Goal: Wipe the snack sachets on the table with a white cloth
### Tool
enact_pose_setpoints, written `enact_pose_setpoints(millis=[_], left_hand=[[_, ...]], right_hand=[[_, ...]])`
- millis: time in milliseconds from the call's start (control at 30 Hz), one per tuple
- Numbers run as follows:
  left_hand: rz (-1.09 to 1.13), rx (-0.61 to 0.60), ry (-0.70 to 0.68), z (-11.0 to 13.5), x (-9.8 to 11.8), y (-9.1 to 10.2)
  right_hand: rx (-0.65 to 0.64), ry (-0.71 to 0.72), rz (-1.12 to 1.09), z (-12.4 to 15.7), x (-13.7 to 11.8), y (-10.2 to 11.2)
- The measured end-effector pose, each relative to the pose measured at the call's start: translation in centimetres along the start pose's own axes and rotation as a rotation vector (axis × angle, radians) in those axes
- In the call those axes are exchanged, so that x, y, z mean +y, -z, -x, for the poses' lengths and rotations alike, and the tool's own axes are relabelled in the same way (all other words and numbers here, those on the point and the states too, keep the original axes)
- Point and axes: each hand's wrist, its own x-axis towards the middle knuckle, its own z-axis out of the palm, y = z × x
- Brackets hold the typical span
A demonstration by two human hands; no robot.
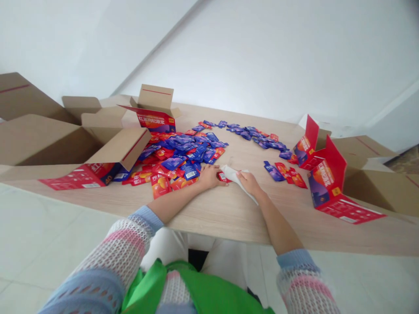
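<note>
My left hand point(211, 177) is closed over a red sachet point(223, 176) on the table, at the right edge of a large pile. My right hand point(249, 182) grips a white cloth point(234, 173), which looks like a wipe or tissue, and the cloth touches the sachet. The pile of blue sachets point(173, 162) and red sachets point(160, 185) lies to the left of my hands. Right of my right hand is a small group with a blue sachet point(274, 171) and red sachets point(296, 178).
Open cardboard boxes stand at both sides: a large box point(78, 174) at left, a smaller one point(156, 120) behind the pile, and red-fronted boxes point(327, 183) point(307, 144) at right. A curved row of sachets point(250, 132) runs across the back of the table point(209, 213).
</note>
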Motion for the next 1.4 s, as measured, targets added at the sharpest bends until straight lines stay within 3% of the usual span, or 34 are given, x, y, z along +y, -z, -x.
enact_pose_setpoints(millis=[200,333,400,533,633,733,800,867,967,1167,1300,1400], left_hand=[[0.209,0.115,0.094,2.0,0.7,-0.2],[0.446,0.097,0.025,2.5,0.1,0.4],[0.456,0.107,0.042,2.5,-0.4,1.4],[0.228,0.269,0.128,3.2,-1.3,5.6],[-0.021,0.42,0.191,3.5,-2.2,10.2],[-0.224,0.507,0.185,2.1,-3.9,14.7],[-0.332,0.467,0.241,0.5,-5.4,16.8],[-0.426,0.346,0.338,-1.0,-6.9,18.0],[-0.487,0.263,0.39,-2.4,-8.9,18.3],[-0.529,0.171,0.495,-2.7,-11.5,17.2],[-0.522,0.139,0.528,-3.3,-11.7,17.6],[-0.545,0.188,0.483,-4.1,-10.3,17.7]], right_hand=[[0.064,-0.265,0.3,0.5,2.7,2.3],[0.029,-0.267,0.369,0.7,2.6,2.2],[0.011,-0.249,0.397,0.6,2.6,1.8],[-0.02,-0.223,0.423,0.5,2.7,1.2],[-0.022,-0.216,0.427,0.6,2.5,1.3],[-0.013,-0.213,0.43,0.8,2.2,1.5],[-0.02,-0.216,0.432,0.8,2.1,1.5],[-0.03,-0.226,0.434,0.7,2.3,1.4],[-0.022,-0.23,0.424,0.6,2.9,1.0],[0.01,-0.189,0.38,0.5,3.3,0.8],[0.001,-0.208,0.382,0.4,2.9,1.4],[-0.004,-0.242,0.384,0.4,2.7,1.7]])
